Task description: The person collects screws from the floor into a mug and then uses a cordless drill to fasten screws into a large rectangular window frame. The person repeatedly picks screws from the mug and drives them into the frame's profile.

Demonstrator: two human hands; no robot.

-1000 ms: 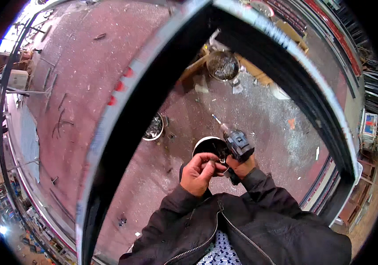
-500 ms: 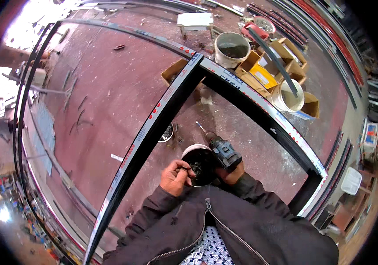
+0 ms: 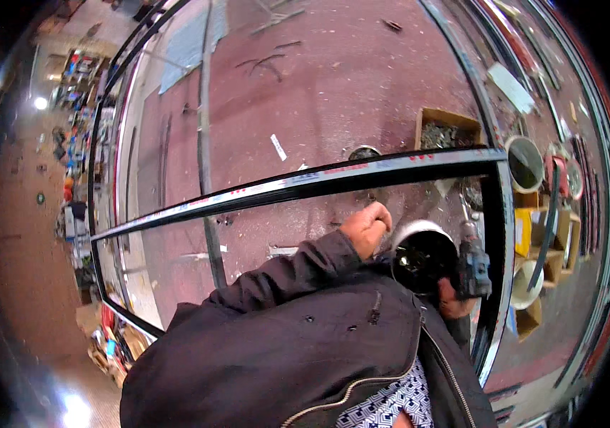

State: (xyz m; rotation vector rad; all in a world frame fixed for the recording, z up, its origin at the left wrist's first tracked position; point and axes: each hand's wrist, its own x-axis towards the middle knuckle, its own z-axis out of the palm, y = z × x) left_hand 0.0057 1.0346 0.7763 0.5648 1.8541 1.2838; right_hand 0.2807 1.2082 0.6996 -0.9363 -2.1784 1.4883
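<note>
Just right of the round, pale-walled bucket (image 3: 424, 230), your right hand (image 3: 454, 300) grips the blocky, blue-grey drill (image 3: 474, 267), its long axis running fore-and-aft, metallic chuck (image 3: 468, 230) pointing away from you. Your left hand (image 3: 366, 228) is curled; I cannot tell whether it holds anything.

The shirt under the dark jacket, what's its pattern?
The shirt has angular shapes in dark blue and white, seen best in the head view.

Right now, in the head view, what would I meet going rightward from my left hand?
Your bare left hand, round white bucket holding dark bits, grey power drill, black rectangular frame's right bar, yellow-sided box.
</note>
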